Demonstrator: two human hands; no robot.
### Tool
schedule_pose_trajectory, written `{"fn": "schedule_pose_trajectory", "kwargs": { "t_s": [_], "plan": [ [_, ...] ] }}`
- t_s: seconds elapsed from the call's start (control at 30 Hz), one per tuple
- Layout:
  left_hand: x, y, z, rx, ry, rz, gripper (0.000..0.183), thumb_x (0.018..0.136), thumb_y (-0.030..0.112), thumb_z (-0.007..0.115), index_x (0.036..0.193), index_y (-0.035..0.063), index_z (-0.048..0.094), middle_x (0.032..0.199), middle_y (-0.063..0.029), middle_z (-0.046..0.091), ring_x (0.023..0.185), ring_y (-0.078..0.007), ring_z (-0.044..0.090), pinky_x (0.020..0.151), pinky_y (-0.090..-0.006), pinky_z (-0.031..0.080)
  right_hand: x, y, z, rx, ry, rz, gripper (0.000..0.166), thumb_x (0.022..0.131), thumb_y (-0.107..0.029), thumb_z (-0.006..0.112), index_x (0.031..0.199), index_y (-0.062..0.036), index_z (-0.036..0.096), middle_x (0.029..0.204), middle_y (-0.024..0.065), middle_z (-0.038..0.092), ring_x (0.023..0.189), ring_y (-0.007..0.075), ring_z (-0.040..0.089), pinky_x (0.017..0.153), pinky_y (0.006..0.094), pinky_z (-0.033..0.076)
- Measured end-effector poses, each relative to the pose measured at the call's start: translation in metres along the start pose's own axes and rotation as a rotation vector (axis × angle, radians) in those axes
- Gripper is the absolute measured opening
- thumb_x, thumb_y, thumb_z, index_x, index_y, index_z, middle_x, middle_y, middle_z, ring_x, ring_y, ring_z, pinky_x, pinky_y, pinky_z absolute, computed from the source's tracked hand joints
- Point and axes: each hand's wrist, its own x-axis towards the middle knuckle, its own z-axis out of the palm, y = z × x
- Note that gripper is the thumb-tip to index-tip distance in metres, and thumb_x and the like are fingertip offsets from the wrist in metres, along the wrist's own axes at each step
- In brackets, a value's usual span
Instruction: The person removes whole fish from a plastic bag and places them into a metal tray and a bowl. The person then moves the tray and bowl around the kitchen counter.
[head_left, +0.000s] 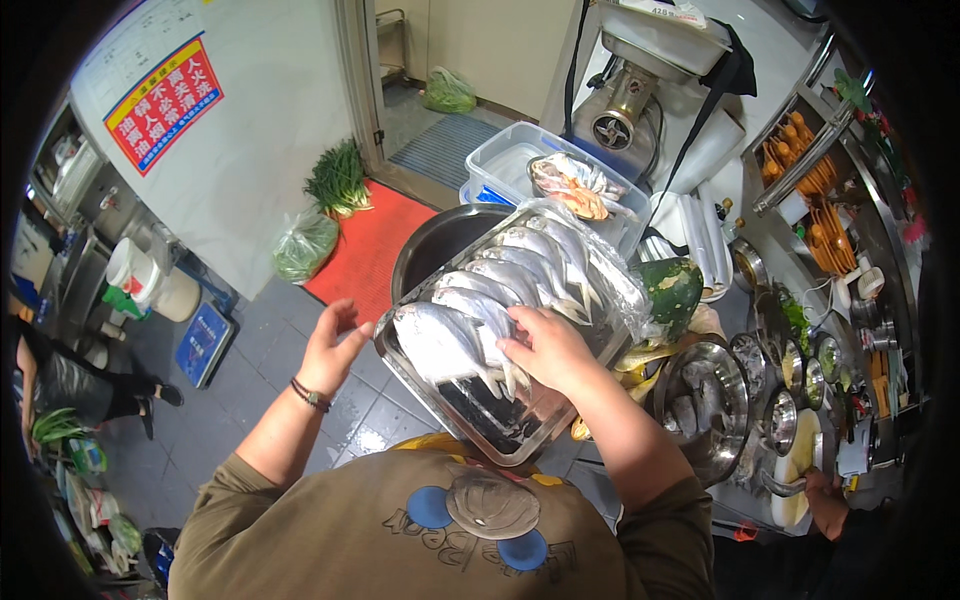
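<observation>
Several whole silver flat-bodied fish (439, 341) lie in an overlapping row on a rectangular stainless-steel tray (517, 452) in front of me. The tray's near end shows bare, wet metal. My right hand (547, 345) reaches over the tray's right side, its fingertips and thumb against a fish near the front of the row; whether they grip it is unclear. Just off the tray's left corner, my left hand (336, 341) is empty, its curved fingers apart from the thumb. Crumpled clear plastic film (607, 277) runs along the tray's far right side.
Behind the tray are a dark round basin (420, 251), a clear plastic bin (510, 154) and a meat grinder (622, 112). At right stand a green-skinned melon (667, 296) and a steel bowl of fish (701, 409). Another person's hand (821, 487) is near a cutting board (796, 457).
</observation>
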Motion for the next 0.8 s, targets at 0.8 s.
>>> {"fn": "schedule_pose_trajectory", "kwargs": {
  "t_s": [0.8],
  "plan": [
    [-0.039, -0.008, 0.041, -0.252, -0.234, -0.324, 0.038, 0.073, 0.008, 0.056, 0.108, 0.0055, 0.042, 0.092, -0.0003, 0.052, 0.075, -0.0072, 0.049, 0.064, -0.0218, 0.043, 0.068, 0.067, -0.037, -0.304, 0.349, 0.215, 0.029, 0.071, -0.016, 0.056, 0.099, -0.0097, 0.052, 0.091, 0.0152, 0.056, 0.086, 0.0332, 0.053, 0.077, 0.0381, 0.042]
  ]
}}
